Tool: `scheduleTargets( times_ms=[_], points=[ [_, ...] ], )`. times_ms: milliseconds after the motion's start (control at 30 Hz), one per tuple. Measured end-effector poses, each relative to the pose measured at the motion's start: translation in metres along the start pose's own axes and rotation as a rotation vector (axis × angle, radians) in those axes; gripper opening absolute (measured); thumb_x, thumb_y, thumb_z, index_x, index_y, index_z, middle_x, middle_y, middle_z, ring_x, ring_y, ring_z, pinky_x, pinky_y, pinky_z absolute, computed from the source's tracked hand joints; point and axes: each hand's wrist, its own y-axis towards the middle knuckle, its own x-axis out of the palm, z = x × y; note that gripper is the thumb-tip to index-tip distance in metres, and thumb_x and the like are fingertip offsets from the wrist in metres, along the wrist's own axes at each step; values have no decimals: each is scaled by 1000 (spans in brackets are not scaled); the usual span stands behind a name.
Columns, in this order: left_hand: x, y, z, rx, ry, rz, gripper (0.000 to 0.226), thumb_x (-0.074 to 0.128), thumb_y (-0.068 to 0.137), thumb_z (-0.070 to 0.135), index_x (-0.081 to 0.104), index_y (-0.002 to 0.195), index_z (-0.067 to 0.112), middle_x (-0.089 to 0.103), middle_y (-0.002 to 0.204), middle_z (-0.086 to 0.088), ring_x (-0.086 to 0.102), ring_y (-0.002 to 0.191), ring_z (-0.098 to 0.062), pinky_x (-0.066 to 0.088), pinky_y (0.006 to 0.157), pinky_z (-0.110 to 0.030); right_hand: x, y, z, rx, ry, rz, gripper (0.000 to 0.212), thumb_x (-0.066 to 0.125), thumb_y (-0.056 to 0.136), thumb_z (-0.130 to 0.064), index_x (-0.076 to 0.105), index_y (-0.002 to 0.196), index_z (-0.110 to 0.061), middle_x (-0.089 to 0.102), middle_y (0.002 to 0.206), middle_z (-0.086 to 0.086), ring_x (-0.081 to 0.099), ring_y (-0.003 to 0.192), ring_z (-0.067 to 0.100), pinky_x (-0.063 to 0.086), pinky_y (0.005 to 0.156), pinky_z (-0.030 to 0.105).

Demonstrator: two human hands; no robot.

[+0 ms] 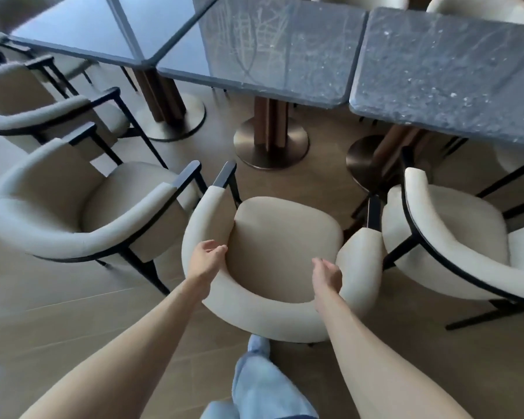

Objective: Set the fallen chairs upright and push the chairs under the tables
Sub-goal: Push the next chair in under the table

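While standing behind an upright cream chair, a person is resting both hands on its curved backrest. Left hand and right hand are lying loosely spread, facing the dark tabletop.

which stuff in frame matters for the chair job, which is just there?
In the job: middle chair, left hand and right hand on its curved back; dark table ahead; neighbouring chairs left and right.

Just there: round pedestal base, floor.

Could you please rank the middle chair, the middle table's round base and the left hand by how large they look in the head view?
1. Middle chair, nearest the camera.
2. Round base, farther off, so its true size is unsure.
3. Left hand.
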Motion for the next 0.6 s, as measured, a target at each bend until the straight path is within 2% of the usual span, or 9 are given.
scheduleTargets(
  times_ms=[67, 133, 200, 233, 300, 367, 433, 500, 600],
  points=[
    [-2, 18, -15, -120, 81, 62, 62, 69, 92, 29, 45, 146, 9, 55, 140, -11, 55, 125, -32, 46, 98, -38, 1, 5, 21, 155, -107, 110, 49, 65, 89, -25, 57, 125, 8, 60, 128, 24, 56, 118, 39, 45, 97, 38],
    [-4, 32, -34, -277, 204, 150, 81, 77, 85, 36, 39, 148, 2, 46, 147, -17, 47, 134, -37, 42, 107, -44, -6, 3, 41, 284, -141, 224, 71, 68, 88, -25, 37, 140, 13, 42, 145, 31, 40, 135, 45, 35, 111, 46],
    [-2, 37, -54, -459, 234, 195, 96, 83, 78, 41, 33, 146, -5, 41, 148, -21, 41, 136, -40, 42, 108, -54, -11, 0, 60, 377, -119, 314, 85, 72, 86, -25, 25, 145, 13, 33, 151, 32, 31, 141, 45, 28, 115, 48],
    [-1, 38, -64, -528, 150, 178, 98, 85, 76, 40, 33, 146, -6, 41, 148, -20, 42, 136, -42, 45, 103, -59, -11, 0, 71, 425, -67, 339, 89, 74, 85, -27, 23, 147, 12, 31, 152, 30, 30, 142, 44, 28, 115, 49],
    [10, 35, -83, -649, -73, 87, 95, 87, 75, 36, 35, 146, 0, 43, 149, -18, 46, 132, -46, 51, 94, -64, -5, -3, 91, 516, 137, 269, 87, 74, 84, -41, 31, 147, 2, 39, 151, 21, 39, 138, 39, 32, 114, 50],
    [22, 27, -98, -737, -226, 35, 95, 89, 73, 35, 36, 146, 5, 45, 146, -17, 52, 126, -46, 53, 92, -63, 5, -16, 108, 619, 363, 88, 73, 69, 82, -58, 48, 134, -12, 59, 128, 11, 57, 116, 33, 42, 106, 47],
    [34, 20, -113, -743, -310, 3, 95, 91, 69, 37, 41, 143, 7, 50, 143, -16, 57, 120, -41, 53, 96, -58, 19, -27, 129, 682, 633, -83, 66, 71, 79, -62, 55, 122, -15, 66, 112, 11, 62, 100, 31, 49, 98, 46],
    [39, 15, -126, -715, -389, -40, 90, 91, 66, 43, 49, 138, 8, 58, 136, -12, 61, 115, -34, 53, 100, -52, 36, -36, 145, 634, 785, -195, 68, 75, 77, -60, 58, 126, -16, 69, 119, 14, 64, 109, 32, 46, 105, 51],
    [38, 15, -140, -695, -540, -88, 90, 94, 55, 45, 58, 130, 8, 67, 125, -10, 66, 112, -29, 52, 103, -49, 52, -38, 162, 514, 905, -234, 73, 77, 74, -55, 61, 132, -14, 71, 121, 12, 65, 116, 30, 43, 110, 50]
  ],
)
